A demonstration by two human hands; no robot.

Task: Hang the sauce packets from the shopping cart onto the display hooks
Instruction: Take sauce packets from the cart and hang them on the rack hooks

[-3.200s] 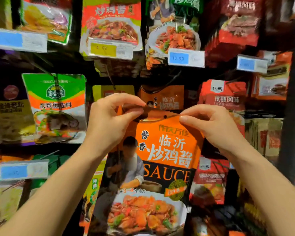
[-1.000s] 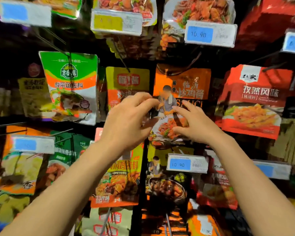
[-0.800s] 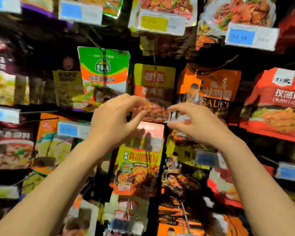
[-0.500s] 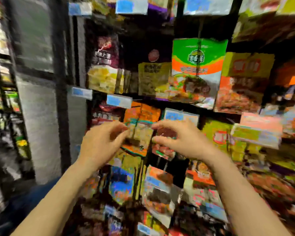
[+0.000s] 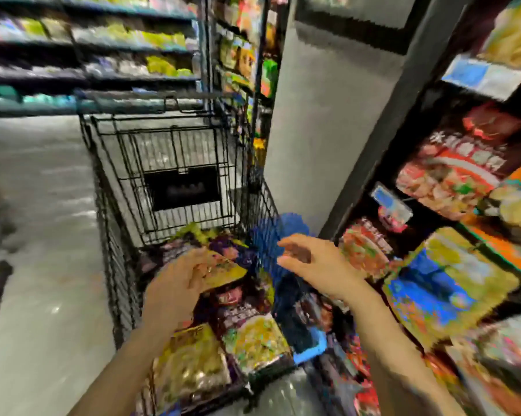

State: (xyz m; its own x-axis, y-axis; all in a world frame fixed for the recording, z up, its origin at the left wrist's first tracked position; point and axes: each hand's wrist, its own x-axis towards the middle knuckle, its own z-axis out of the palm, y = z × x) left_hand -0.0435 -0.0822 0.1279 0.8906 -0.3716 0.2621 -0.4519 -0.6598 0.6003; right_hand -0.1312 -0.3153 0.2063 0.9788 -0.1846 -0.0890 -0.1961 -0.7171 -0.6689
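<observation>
Everything was pretty blurry, but one black wire shopping cart [image 5: 175, 163] sat in the aisle, and two bare hands hovered over its basket. The cart was a thin metal grid with a solid dark panel on its far wall. Inside lay a heap of sauce packets [image 5: 253, 340], too smeared to count exactly, at least four or five flat glossy pouches in yellow, purple and dark red with food pictures on them. The left hand [image 5: 178, 283] was above the near half of the cart, and it looked like its fingers were touching one yellow packet [image 5: 223, 271], though the grip couldn't be made out. The right hand [image 5: 310, 262] hung relaxed over the cart's right rim, fingers loose, holding nothing. To the right of the cart, hanging packets [image 5: 451, 172] filled the display.
</observation>
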